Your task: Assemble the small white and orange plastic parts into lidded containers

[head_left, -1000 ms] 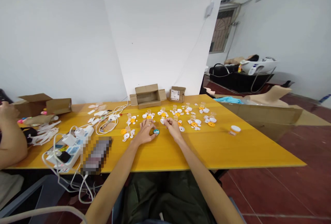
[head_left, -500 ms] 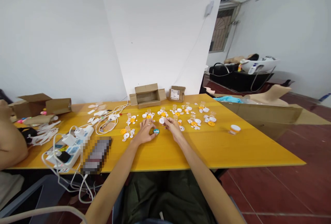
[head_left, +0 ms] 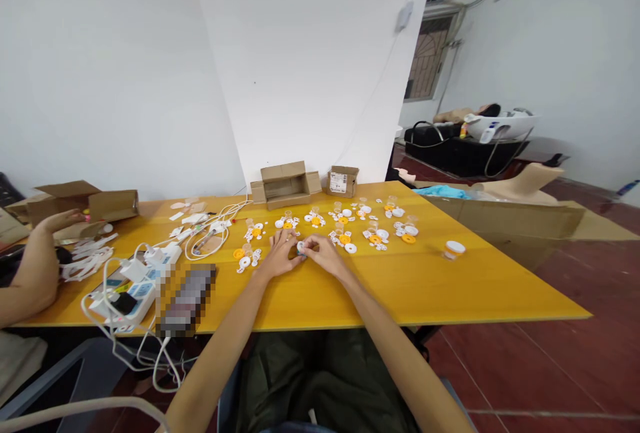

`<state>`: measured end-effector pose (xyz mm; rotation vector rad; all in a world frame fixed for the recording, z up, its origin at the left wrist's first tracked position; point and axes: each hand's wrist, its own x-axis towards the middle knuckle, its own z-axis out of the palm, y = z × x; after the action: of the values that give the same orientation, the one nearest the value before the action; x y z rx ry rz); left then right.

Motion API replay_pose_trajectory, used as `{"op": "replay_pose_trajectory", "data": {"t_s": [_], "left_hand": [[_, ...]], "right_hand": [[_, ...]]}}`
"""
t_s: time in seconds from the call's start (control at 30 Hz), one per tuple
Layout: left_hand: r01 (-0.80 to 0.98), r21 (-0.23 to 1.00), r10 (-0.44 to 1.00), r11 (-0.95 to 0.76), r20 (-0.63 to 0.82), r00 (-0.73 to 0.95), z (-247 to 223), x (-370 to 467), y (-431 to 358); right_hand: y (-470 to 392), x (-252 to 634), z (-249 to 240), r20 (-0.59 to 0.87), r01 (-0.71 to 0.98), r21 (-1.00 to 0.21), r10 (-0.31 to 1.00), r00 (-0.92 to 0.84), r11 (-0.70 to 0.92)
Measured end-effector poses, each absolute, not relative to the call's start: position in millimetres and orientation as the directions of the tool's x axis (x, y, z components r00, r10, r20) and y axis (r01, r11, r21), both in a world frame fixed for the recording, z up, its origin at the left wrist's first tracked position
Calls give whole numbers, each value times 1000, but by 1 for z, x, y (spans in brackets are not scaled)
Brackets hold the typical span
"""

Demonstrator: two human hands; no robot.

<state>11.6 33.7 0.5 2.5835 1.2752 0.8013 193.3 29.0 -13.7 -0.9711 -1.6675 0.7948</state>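
Note:
My left hand (head_left: 278, 257) rests low over the table, its thumb and index finger around a small teal round piece (head_left: 302, 256). A white round disc (head_left: 300, 246) is pinched in my right hand (head_left: 324, 254), right at the top of the teal piece. The fingers hide most of both, so I cannot tell whether they are joined. Just beyond my hands lie groups of small parts: orange wheel-like rings (head_left: 345, 239), white discs (head_left: 351, 248), clear little cups (head_left: 340, 227) and small white pieces with holes.
Cardboard boxes (head_left: 286, 190) stand against the wall. To the left are a power strip (head_left: 145, 293) with white cables, a phone (head_left: 187, 300) and another person's arm (head_left: 37, 273). A small white-lidded tub (head_left: 454, 250) sits at the right. The table's front edge is near my lap.
My right hand has moved left and brought the white disc onto the teal piece. My left hand has stayed in place. The other person's arm at the left has reached towards the open box.

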Motion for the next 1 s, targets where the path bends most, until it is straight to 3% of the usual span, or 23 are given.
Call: {"op": "replay_pose_trajectory", "data": {"t_s": [0.3, 1.0], "left_hand": [[698, 355, 777, -623, 385, 498, 4, 13, 30], [687, 378, 779, -621, 400, 484, 2, 12, 32]], "right_hand": [[29, 194, -16, 411, 323, -830, 891, -194, 454], [35, 194, -23, 434, 318, -818, 877, -207, 480]]}}
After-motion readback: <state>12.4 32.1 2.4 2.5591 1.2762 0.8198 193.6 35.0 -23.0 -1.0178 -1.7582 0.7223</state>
